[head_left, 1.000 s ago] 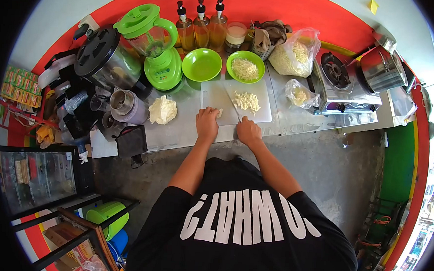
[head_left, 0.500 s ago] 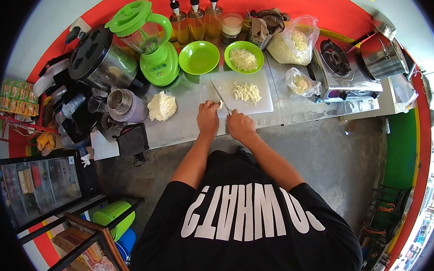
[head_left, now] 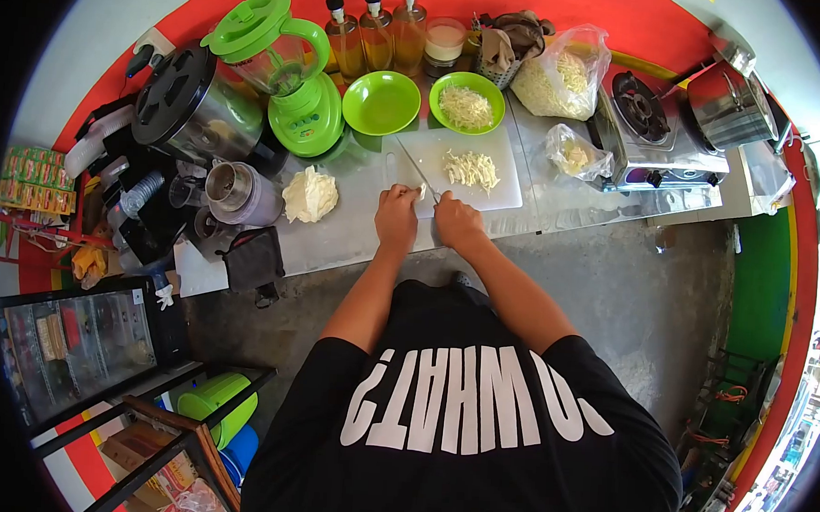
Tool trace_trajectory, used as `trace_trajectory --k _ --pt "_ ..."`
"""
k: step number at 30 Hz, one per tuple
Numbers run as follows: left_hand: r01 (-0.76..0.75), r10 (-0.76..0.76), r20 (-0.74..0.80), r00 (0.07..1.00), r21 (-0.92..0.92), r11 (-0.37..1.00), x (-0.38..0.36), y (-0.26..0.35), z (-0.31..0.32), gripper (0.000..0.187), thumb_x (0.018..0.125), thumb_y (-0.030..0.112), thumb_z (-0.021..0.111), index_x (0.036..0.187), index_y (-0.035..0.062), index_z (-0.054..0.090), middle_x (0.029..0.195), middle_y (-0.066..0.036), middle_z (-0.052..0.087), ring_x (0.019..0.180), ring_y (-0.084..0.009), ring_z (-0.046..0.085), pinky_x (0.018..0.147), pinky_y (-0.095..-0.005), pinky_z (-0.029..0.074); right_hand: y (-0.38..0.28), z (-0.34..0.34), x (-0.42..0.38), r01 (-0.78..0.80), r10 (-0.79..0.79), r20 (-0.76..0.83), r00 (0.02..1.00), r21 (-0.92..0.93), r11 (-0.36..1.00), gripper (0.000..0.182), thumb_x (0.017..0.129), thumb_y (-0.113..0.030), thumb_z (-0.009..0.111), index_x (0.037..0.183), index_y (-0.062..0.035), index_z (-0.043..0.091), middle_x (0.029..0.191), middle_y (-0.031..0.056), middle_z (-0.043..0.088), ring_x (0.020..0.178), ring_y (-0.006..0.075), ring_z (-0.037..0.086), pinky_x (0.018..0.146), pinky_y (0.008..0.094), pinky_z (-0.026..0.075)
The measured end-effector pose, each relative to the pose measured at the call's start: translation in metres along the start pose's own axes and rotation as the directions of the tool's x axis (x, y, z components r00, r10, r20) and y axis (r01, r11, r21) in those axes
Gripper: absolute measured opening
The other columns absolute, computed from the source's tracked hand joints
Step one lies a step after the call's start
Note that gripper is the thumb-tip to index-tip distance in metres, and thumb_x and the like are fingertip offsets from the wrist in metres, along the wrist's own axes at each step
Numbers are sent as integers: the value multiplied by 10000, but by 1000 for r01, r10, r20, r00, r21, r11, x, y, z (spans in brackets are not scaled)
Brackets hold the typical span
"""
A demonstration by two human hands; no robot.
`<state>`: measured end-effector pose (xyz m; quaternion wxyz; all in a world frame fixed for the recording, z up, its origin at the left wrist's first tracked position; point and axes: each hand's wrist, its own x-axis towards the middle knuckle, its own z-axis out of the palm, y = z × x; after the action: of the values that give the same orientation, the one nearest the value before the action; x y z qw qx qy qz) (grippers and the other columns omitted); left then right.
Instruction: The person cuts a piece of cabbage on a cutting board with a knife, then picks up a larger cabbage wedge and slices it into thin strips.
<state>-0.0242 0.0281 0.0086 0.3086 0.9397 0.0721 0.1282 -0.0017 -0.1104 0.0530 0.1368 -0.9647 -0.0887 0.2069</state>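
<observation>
Knife (head_left: 416, 166) clenched in right fingers (head_left: 446, 208), small pale piece (head_left: 423, 192) held by left fingers (head_left: 402, 196), cutting board (head_left: 509, 193) beneath

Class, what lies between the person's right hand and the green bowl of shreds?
In the head view, a pile of pale shreds on the white cutting board lies between the right hand and bowl.

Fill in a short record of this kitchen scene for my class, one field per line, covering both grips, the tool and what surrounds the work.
Left grip: holds a small pale piece
Right grip: holds a knife by its handle
Blade: over the cutting board, tip pointing away from the person
On the board: pale shreds
Beyond it: two green bowls, the right one holding shreds
Left side: pale lump
Right side: small clear bag, stove
</observation>
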Motion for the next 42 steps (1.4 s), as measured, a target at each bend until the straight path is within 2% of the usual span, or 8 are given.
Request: trace_trajectory --k 3,15,17,22,24,30,32,42 --pt "2 -1 -8 1000 7 1000 0 0 1 213 918 72 654 1032 176 800 1027 10 672 1014 -246 633 826 -396 556 -2 -3 -6 20 -19 19 1000 -60 998 257 1049 -250 518 1116 -2 513 1010 236 746 965 386 745 829 467 596" --pt "32 -33 -37 999 -18 999 1 -1 4 151 901 74 666 960 146 786 1007 2 696 999 -259 641 825 -396 553 0 1 2 15 -15 56 998 8 1000 320 1067 -303 479 1121 12 492 1047 294 723 1016 448 712 889 519 560" --pt "15 -17 -60 998 -37 999 2 -1 3 128 900 84 667 946 130 777 1002 -7 697 990 -271 641 828 -396 544 2 12 -7 -73 67 98 993 55 996 309 1065 -282 477 1125 20 505 1074 294 717 1047 446 703 906 517 555" --pt "-5 0 -99 995 -49 999 -2 2 6 103 887 83 674 931 115 762 1000 -18 698 990 -281 641 835 -395 534 0 0 5 -11 5 102 995 60 998 281 1057 -242 460 1128 26 498 1100 318 702 1057 461 695 922 521 550" --pt "9 -12 -79 997 -39 999 0 0 5 118 881 66 671 937 118 761 1005 -19 698 987 -282 639 838 -393 532 -4 -5 5 31 -37 94 995 72 997 272 1053 -231 454 1128 27 492 1099 326 699 1057 467 693 926 525 548" --pt "-6 6 -62 998 4 1000 1 2 5 174 888 54 632 952 129 776 1002 -3 697 1003 -258 647 816 -392 556 6 12 -5 -73 61 122 991 96 993 288 1048 -243 501 1129 33 506 1107 312 703 1070 476 685 942 528 537" --pt "-11 12 -47 999 26 1000 1 3 3 190 876 45 628 954 133 778 1001 -4 697 1004 -255 647 816 -391 557 3 3 3 11 -16 73 997 67 998 200 1002 -130 520 1127 25 496 1068 298 722 1031 438 718 905 494 575" --pt "-23 24 -18 1000 57 998 4 5 -1 239 862 26 602 976 135 781 992 -7 693 1005 -255 650 810 -392 562 1 6 -3 -36 34 101 994 23 999 193 985 -102 531 1123 31 510 1061 290 728 1011 424 731 894 485 584"
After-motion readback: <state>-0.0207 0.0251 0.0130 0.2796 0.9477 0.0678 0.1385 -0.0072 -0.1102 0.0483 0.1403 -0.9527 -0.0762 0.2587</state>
